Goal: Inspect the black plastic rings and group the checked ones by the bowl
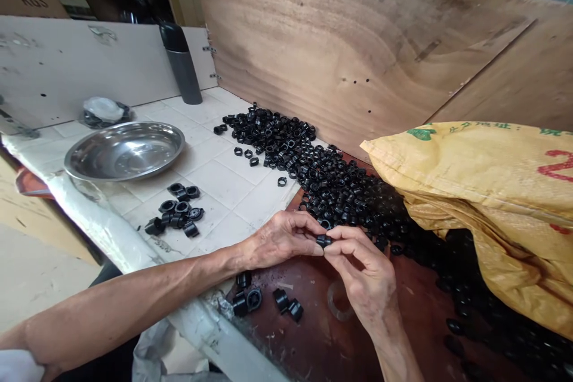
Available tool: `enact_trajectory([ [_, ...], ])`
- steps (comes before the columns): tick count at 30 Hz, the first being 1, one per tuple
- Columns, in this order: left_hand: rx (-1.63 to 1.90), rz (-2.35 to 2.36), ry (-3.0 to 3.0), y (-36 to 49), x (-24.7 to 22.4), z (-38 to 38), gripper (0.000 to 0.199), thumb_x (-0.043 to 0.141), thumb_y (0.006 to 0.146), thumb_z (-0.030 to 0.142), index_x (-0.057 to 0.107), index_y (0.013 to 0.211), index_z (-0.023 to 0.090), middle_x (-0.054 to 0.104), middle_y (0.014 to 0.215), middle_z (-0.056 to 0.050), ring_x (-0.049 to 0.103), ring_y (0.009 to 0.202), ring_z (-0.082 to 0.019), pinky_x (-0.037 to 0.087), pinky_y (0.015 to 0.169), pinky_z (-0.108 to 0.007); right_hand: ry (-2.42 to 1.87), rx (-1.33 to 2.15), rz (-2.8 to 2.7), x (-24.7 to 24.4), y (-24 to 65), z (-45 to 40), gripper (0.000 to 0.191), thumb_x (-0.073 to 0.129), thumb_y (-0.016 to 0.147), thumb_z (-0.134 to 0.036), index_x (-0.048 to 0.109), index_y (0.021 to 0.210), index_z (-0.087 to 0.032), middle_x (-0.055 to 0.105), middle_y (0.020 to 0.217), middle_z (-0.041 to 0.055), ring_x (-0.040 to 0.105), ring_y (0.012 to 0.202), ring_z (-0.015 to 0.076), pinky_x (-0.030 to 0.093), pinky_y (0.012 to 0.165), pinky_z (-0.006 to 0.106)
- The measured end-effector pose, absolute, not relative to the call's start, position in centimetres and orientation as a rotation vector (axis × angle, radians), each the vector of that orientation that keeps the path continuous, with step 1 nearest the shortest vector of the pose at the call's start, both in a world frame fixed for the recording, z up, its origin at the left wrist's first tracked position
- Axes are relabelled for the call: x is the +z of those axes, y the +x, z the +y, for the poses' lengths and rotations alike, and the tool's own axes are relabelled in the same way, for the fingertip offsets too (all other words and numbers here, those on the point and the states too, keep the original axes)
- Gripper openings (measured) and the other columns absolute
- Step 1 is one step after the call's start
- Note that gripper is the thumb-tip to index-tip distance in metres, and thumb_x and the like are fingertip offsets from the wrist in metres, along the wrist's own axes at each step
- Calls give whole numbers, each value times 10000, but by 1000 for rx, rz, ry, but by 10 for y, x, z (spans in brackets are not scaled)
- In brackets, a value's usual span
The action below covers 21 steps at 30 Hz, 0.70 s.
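A small black plastic ring part is pinched between the fingertips of my left hand and my right hand. Just beyond them, a large heap of similar black plastic rings spreads across the white tiles and a dark red-brown board. Several looser parts lie in a small group on the tiles left of my left hand. Another small group sits on the board below my wrists. More black pieces spill from a yellow woven sack on the right.
A steel bowl stands on the white tiled surface, near its white front edge. Behind it are a grey flask and a clear plastic bag. Plywood boards rise along the back and right.
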<state>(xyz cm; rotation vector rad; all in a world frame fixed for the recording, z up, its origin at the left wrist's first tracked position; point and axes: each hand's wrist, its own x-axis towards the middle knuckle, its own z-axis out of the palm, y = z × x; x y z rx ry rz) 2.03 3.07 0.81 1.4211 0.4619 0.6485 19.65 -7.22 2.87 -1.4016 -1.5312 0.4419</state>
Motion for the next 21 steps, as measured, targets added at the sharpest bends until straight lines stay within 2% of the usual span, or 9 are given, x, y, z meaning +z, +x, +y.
enact_trajectory([
  [2,699,446,1486,20,7,31,255,821,820,292,765,1027,155,693,1063,-72,689,945,-188,576,867,-321,-1446,489,-1458,26,197,-73,67,715,905,-240,776,923,-259,731,1045,34,703,986,197,572,875,300],
  [5,859,371,1701,21,3,32,235,780,870,286,757,1065,158,700,1068,-90,688,977,-190,581,888,-327,-1554,539,-1316,21,196,-75,355,737,897,-318,706,1246,-261,732,1015,43,715,901,193,609,800,299],
  [7,950,293,1861,21,2,31,235,731,914,267,737,1122,159,706,1089,-112,687,1001,-193,584,891,-332,-1601,504,-1310,19,194,-75,421,728,904,-364,673,1304,-243,726,976,48,711,853,189,618,775,299],
  [9,1019,232,1978,20,2,30,240,689,946,250,710,1168,162,708,1104,-125,688,1015,-196,585,890,-334,-1608,450,-1342,18,193,-75,387,714,912,-393,690,1261,-227,725,961,57,708,842,194,619,762,299],
  [14,1026,290,1987,20,4,27,236,664,965,272,678,1174,163,708,1081,-115,679,1000,-192,586,871,-325,-1615,460,-1355,22,192,-73,226,705,914,-430,748,978,-217,746,887,54,707,747,188,601,672,272],
  [18,941,377,1775,23,5,24,239,700,940,304,703,1129,159,688,1065,-97,682,962,-183,586,845,-314,-1683,585,-1261,25,192,-74,266,710,905,-469,758,961,-213,738,756,29,688,635,179,588,609,266],
  [21,877,408,1522,24,9,22,265,761,887,329,713,1065,139,660,1062,-88,687,925,-176,589,809,-305,-1646,592,-1246,27,193,-74,254,731,890,-448,761,989,-216,748,813,33,707,691,187,595,643,269],
])
